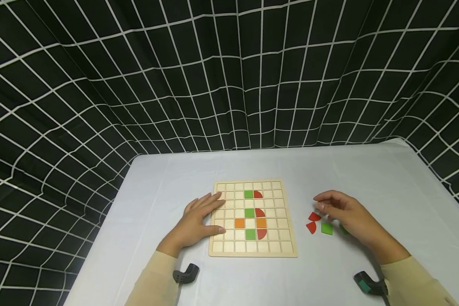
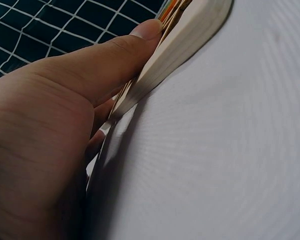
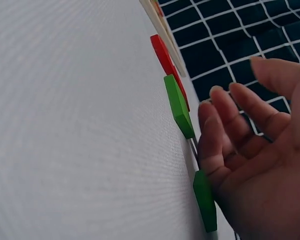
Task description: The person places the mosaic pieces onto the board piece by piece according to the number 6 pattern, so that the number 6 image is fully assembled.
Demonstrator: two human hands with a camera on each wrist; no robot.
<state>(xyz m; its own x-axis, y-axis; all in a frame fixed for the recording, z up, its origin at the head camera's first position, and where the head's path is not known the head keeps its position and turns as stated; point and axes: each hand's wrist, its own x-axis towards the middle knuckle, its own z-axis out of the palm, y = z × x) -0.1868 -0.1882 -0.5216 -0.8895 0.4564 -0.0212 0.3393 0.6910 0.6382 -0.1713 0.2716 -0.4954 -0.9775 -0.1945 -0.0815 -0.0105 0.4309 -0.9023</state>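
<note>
My left hand [image 1: 195, 223] rests on the left edge of a wooden grid board [image 1: 252, 254], fingers spread, its thumb touching the near part of that edge. Set in the board are green squares [image 1: 250, 213], red quarter-circle pieces [image 1: 259, 212] and orange squares [image 1: 239, 223]. To the right of the board, my right hand [image 1: 349, 214] hovers with loosely bent fingers and holds nothing. Below its fingertips lie two loose red quarter-circle pieces [image 1: 311, 228] and a green square [image 1: 327, 228]. Another green piece [image 3: 205, 200] lies under the palm, mostly hidden in the head view.
A white cloth [image 1: 168, 178] covers the table. Behind and at the sides hangs a black curtain [image 1: 229, 76] with a white grid. Each wrist wears a dark camera mount, such as the right mount [image 1: 369, 284].
</note>
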